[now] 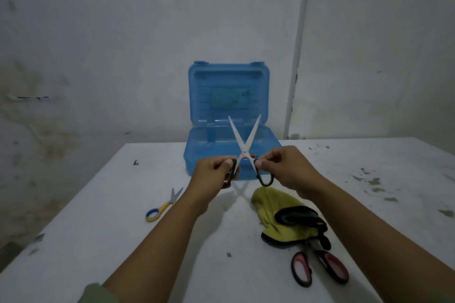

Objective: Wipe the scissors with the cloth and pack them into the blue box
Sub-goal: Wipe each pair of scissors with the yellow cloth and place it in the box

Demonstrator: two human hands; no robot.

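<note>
I hold a pair of black-handled scissors (243, 145) spread wide open, blades pointing up in front of the blue box (209, 145). My left hand (213, 173) grips the left handle loop and my right hand (285, 167) pinches the right one. The box stands at the table's far middle with its lid raised. A yellow-green cloth with a black edge (278, 214) lies crumpled below my right hand.
Small yellow-and-blue scissors (163, 206) lie on the table to the left. Pink-and-black scissors (320, 265) lie at the near right, blades partly under the cloth. The white table (98, 241) is stained at the right; a wall stands behind.
</note>
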